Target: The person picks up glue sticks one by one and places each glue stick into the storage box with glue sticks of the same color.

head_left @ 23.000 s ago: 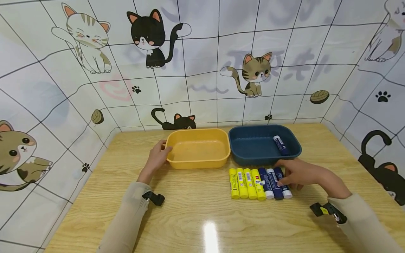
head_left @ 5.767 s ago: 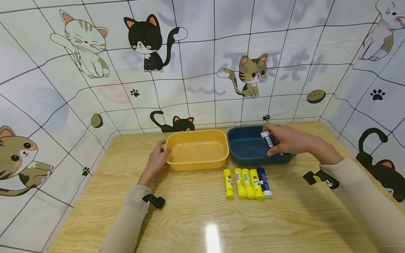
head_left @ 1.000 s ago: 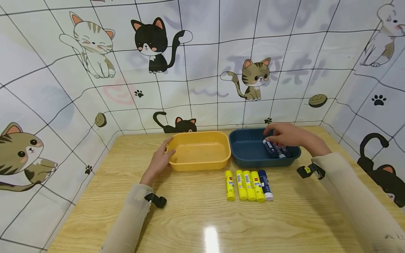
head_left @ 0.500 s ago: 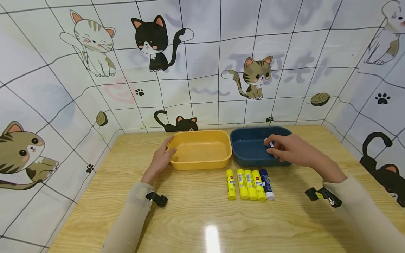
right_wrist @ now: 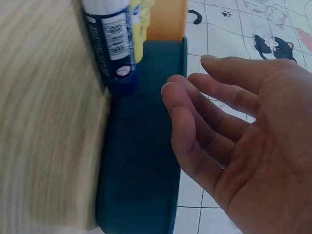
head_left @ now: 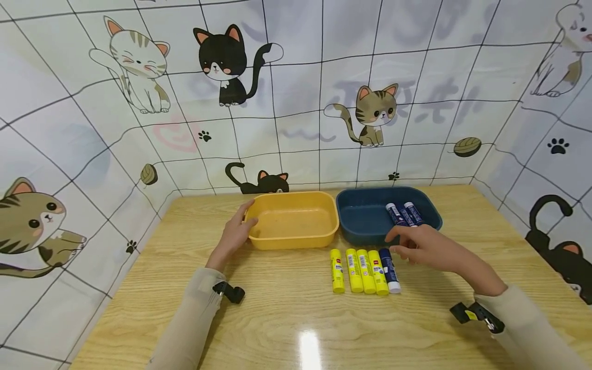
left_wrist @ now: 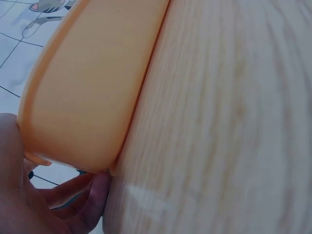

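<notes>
My left hand (head_left: pixel 233 234) holds the left end of a yellow plastic bin (head_left: pixel 291 241), thumb over the rim and fingers outside, as the left wrist view also shows. Beside it stands a dark blue bin (head_left: pixel 363 235) with three dark blue glue sticks (head_left: pixel 396 215) leaning inside. My right hand (head_left: pixel 427 247) hovers before the blue bin's front wall, fingers loosely bent, with nothing in them. Nearest to its fingertips lies a dark blue glue stick (head_left: pixel 389 271) with a white cap. In the right wrist view that glue stick (right_wrist: pixel 114 48) is apart from the fingers.
Left of the dark blue stick, several yellow glue sticks (head_left: pixel 367 271) lie in a row, the leftmost one (head_left: pixel 337 271) a little apart. The wooden table (head_left: pixel 259 318) meets a cat-patterned wall covering (head_left: pixel 296 123) close behind both bins.
Since the earliest frame, two dark blue glue sticks have gone from the table into the blue bin. In the last second my right hand has moved out of the bin towards me.
</notes>
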Demonstrator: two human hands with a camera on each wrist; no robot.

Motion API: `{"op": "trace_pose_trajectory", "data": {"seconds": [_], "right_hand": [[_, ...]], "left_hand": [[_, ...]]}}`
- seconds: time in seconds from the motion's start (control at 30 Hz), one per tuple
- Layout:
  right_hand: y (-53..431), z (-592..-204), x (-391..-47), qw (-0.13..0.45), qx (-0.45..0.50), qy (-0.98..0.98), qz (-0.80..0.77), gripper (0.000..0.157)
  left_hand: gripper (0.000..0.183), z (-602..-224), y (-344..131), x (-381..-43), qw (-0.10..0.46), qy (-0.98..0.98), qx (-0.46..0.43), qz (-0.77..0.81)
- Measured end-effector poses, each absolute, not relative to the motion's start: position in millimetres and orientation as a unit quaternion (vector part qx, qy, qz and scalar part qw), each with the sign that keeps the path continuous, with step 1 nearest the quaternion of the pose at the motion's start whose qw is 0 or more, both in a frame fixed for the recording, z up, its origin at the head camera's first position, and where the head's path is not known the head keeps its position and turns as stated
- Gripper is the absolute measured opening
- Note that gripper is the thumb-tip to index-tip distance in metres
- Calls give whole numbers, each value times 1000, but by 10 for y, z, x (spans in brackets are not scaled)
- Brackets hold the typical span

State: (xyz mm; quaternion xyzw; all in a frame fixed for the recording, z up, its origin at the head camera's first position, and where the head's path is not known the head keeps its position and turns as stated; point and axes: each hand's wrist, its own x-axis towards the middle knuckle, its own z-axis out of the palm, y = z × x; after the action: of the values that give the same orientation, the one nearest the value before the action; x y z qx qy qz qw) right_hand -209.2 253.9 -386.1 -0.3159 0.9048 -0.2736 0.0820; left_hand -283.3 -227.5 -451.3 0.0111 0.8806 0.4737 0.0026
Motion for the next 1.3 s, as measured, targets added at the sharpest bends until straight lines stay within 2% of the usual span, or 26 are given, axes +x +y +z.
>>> {"op": "trace_pose_trajectory", "data": {"seconds": [0.17, 0.4, 0.6, 0.77, 1.3], "right_hand": [[2561, -3921, -2097, 123, -304, 904, -274, 37], [2564, -4014, -2133, 210, -250, 902, -282, 63], [2591, -4079, -2132, 253, -242, 883, -313, 82], [2615, -4135, -2151, 278, -228, 868, -343, 84], [2604, -4221, -2166, 297, -235, 846, -375, 90]], "left_hand": [[58, -4528, -2276, -2830, 3, 880, 12, 475], [58, -4534, -2303, -2828, 3, 875, 11, 483], [58, -4518, -2298, -2828, 5, 878, 11, 478], [58, -4514, -2289, -2842, 3, 880, 11, 476], [58, -4480, -2280, -2846, 6, 881, 17, 473]]}}
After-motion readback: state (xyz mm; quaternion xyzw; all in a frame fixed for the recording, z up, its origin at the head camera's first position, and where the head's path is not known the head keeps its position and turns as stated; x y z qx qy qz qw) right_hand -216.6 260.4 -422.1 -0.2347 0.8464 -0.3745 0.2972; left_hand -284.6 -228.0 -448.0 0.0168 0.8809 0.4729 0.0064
